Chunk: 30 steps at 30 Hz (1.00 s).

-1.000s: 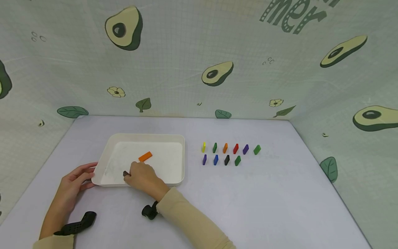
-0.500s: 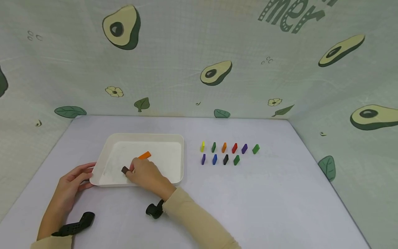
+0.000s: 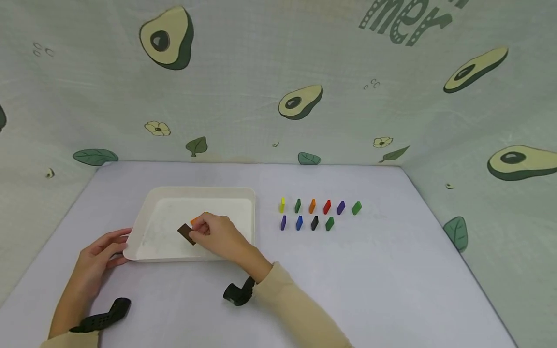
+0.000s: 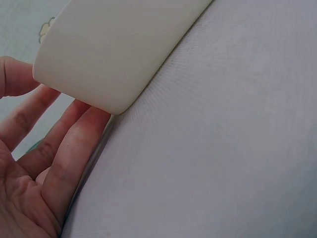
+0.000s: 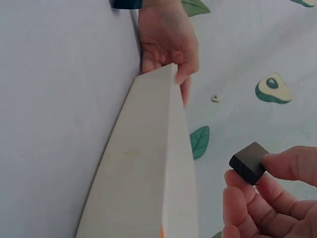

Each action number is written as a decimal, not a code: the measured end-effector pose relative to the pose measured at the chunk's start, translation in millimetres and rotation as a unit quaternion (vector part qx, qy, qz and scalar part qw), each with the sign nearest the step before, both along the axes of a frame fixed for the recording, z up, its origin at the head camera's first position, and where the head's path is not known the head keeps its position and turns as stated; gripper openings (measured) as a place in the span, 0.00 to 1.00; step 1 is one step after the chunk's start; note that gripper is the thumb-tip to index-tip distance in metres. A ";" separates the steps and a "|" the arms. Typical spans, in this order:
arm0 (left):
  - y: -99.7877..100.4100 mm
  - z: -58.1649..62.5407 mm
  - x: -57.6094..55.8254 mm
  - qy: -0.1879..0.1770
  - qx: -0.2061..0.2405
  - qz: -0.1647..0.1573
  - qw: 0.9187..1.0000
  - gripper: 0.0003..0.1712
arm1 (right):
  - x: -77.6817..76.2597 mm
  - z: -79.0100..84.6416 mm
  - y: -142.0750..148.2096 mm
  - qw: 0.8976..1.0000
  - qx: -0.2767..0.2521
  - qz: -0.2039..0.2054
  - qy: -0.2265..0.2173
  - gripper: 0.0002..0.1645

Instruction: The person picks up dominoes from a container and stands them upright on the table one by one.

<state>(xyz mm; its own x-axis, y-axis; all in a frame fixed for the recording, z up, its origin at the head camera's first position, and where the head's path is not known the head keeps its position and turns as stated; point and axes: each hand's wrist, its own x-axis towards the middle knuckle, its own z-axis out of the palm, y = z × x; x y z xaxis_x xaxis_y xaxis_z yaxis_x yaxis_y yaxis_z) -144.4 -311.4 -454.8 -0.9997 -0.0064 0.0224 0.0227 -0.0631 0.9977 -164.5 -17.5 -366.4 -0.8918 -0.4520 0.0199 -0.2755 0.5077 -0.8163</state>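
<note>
My right hand [image 3: 222, 237] pinches a dark brown domino [image 3: 186, 234] between thumb and fingers, above the white tray [image 3: 156, 256]. In the right wrist view the brown domino [image 5: 250, 161] is tilted, with one end sticking out of the grip. Behind the hand, an orange domino [image 3: 193, 222] in the tray is mostly hidden. My left hand [image 3: 93, 261] rests its loosely spread fingers on the tray's left end. The left wrist view has these fingers [image 4: 81, 134] against the outer wall of the tray [image 4: 114, 54], near its corner.
Right of the tray, several dominoes stand on the white table [image 3: 370, 270] in two rows, among them a yellow domino [image 3: 282, 205], a red domino [image 3: 327, 207] and a black domino [image 3: 315, 223]. A printed cloth [image 3: 243, 72] rises behind the table.
My right hand has shifted right and lifted with the brown domino, which now shows more fully. The orange domino has become mostly covered. My left hand stays at the tray.
</note>
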 end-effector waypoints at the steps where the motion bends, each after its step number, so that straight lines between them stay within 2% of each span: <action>1: 0.4 -0.2 -0.1 0.000 -0.001 0.000 1.000 0.16 | 1.4 1.8 4.4 1.000 -0.015 0.001 -0.001 0.07; 7: 1.6 -0.2 -1.4 -0.005 -0.015 0.004 1.000 0.16 | 8.0 9.0 30.5 0.995 -0.091 -0.002 -0.030 0.07; 17: 0.9 -2.3 -0.6 -0.010 -0.001 0.007 1.000 0.16 | 17.6 18.4 71.4 0.980 -0.182 0.011 -0.076 0.06; 23: 0.7 -3.1 0.0 -0.009 -0.005 0.007 1.000 0.16 | 22.3 24.4 96.1 0.971 -0.216 0.000 -0.100 0.08; 30: -0.9 -3.2 0.6 0.000 -0.001 0.005 1.000 0.16 | 24.6 24.6 129.8 0.967 -0.235 -0.017 -0.098 0.07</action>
